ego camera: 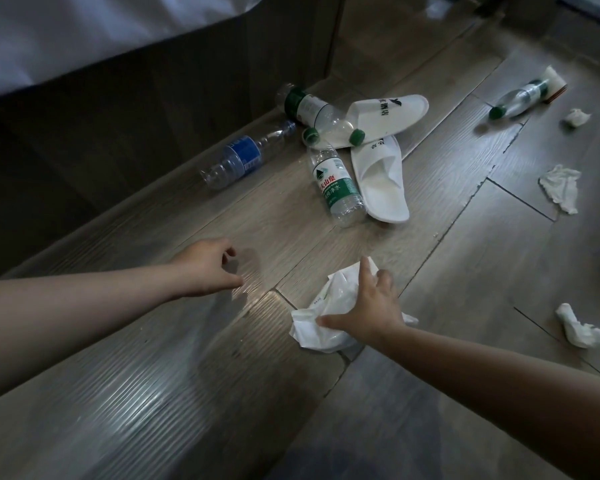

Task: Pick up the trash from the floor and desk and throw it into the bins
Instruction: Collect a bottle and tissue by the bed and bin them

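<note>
Right hand spreads its fingers over a crumpled white wrapper on the wood floor. Left hand hovers nearby, fingers loosely curled, empty. Beyond, a green-label water bottle lies beside a white slipper.

floor: wood-grain planks, glossy sheen
bottles: clear plastic
slippers: white matt cloth
wrapper: crumpled, shiny white

The green-labelled water bottle reads "夫山泉" in red and "净水" in white; black print on the white slippers is illegible.
</note>
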Demonstrator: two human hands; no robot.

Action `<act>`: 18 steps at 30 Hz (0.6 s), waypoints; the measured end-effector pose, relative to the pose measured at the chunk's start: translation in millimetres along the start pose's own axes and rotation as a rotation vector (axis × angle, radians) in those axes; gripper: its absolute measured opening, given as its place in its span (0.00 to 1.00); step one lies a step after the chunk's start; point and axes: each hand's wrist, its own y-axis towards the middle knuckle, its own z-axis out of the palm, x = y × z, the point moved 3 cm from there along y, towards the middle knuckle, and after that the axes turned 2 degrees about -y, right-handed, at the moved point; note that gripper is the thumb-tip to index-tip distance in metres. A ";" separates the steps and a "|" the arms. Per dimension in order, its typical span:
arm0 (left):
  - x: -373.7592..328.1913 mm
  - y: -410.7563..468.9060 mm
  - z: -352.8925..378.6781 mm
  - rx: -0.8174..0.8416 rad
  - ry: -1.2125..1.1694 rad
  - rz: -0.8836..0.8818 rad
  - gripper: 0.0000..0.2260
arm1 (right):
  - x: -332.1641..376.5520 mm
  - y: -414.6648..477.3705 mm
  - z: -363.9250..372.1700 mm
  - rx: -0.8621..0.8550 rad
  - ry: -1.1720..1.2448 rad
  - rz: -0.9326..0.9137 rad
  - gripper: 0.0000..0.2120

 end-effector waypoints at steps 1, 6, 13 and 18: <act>-0.4 -0.1 0.1 -0.002 -0.001 0.002 0.24 | -2.7 2.5 -1.5 0.021 0.024 0.004 0.68; -4.0 -0.5 0.3 0.000 -0.001 0.018 0.25 | -6.3 2.4 -0.6 0.060 -0.020 -0.022 0.62; -7.3 3.0 -0.7 -0.012 -0.003 0.023 0.25 | 5.7 -8.4 2.5 0.027 0.023 -0.157 0.38; -6.3 5.9 -1.4 -0.024 -0.007 0.017 0.24 | 9.2 -8.9 1.8 0.081 0.136 -0.153 0.32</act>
